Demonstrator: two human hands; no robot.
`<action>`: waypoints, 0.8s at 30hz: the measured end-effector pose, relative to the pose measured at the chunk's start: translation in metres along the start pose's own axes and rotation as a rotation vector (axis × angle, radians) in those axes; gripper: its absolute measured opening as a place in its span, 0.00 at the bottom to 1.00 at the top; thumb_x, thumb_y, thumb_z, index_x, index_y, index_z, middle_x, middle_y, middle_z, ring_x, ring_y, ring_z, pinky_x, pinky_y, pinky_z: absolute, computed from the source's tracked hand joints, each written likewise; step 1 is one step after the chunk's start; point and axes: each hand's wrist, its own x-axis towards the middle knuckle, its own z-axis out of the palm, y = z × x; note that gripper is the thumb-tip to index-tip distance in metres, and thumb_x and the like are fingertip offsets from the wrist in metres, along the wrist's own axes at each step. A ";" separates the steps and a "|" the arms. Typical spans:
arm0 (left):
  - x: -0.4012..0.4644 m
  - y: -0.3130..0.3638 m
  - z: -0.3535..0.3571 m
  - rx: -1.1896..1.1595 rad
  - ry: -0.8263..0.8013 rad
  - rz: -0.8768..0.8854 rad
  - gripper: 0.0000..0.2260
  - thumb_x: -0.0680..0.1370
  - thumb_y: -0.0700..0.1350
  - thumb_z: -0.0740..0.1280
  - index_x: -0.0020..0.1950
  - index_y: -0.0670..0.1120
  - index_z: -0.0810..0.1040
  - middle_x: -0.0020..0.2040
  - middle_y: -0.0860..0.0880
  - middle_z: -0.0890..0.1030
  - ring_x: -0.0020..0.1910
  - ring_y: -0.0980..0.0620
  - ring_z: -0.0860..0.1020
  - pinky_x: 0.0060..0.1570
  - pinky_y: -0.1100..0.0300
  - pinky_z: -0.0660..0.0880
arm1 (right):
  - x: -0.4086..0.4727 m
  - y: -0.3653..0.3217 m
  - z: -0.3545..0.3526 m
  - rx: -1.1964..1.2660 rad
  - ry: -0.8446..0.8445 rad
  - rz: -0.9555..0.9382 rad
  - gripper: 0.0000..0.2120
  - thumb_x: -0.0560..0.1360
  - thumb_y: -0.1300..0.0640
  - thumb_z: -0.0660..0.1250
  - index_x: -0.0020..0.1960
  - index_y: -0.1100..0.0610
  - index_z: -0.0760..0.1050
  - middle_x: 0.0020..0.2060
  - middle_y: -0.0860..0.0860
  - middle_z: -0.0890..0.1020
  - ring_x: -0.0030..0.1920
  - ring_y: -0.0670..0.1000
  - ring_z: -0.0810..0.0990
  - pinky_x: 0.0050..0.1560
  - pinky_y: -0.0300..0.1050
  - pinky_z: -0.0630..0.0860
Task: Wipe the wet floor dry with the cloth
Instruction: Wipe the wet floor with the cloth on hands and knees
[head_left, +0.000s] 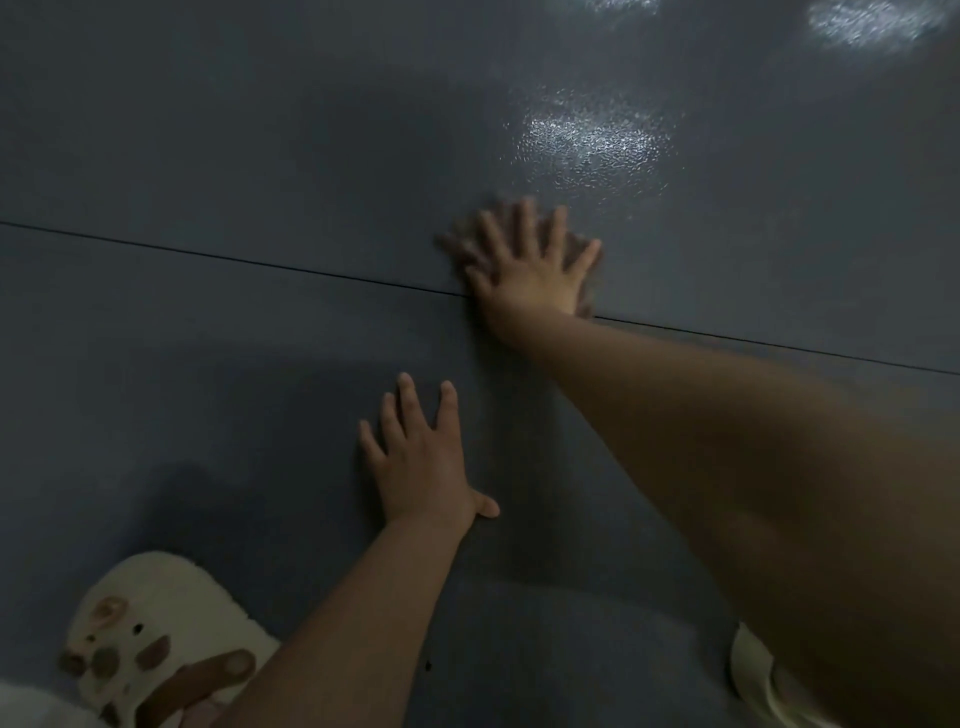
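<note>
My right hand (530, 265) lies flat with fingers spread on a dark grey cloth (457, 244) on the grey floor (260, 156). The cloth is blurred and mostly hidden under the hand; only its edges show at the left and right of the fingers. My left hand (421, 462) rests flat on the floor nearer to me, fingers straight, holding nothing. A shiny wet patch (587, 140) glistens just beyond the right hand.
A dark seam (234, 260) runs across the floor from left to right under the right wrist. A cream fluffy slipper with brown spots (150, 623) sits at the lower left. Another glare patch (872, 21) shows at the top right.
</note>
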 end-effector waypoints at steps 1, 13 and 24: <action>0.000 0.000 0.000 0.000 0.000 -0.001 0.59 0.61 0.64 0.76 0.77 0.53 0.38 0.76 0.42 0.36 0.76 0.41 0.41 0.72 0.42 0.42 | -0.006 -0.014 0.004 -0.030 -0.020 -0.123 0.29 0.79 0.37 0.47 0.76 0.41 0.43 0.77 0.50 0.39 0.75 0.61 0.35 0.65 0.73 0.34; -0.001 -0.001 0.000 0.006 0.010 -0.010 0.59 0.60 0.66 0.75 0.76 0.54 0.37 0.76 0.42 0.36 0.76 0.41 0.41 0.72 0.40 0.43 | -0.010 0.056 -0.005 -0.068 0.024 -0.084 0.26 0.80 0.40 0.49 0.76 0.39 0.47 0.77 0.49 0.44 0.77 0.53 0.41 0.71 0.65 0.40; -0.001 0.005 0.000 -0.024 0.016 -0.043 0.59 0.59 0.63 0.77 0.77 0.55 0.40 0.77 0.43 0.37 0.76 0.42 0.42 0.72 0.41 0.42 | -0.077 0.101 0.011 0.171 0.137 0.568 0.27 0.79 0.41 0.50 0.76 0.40 0.47 0.77 0.51 0.44 0.76 0.55 0.40 0.70 0.69 0.37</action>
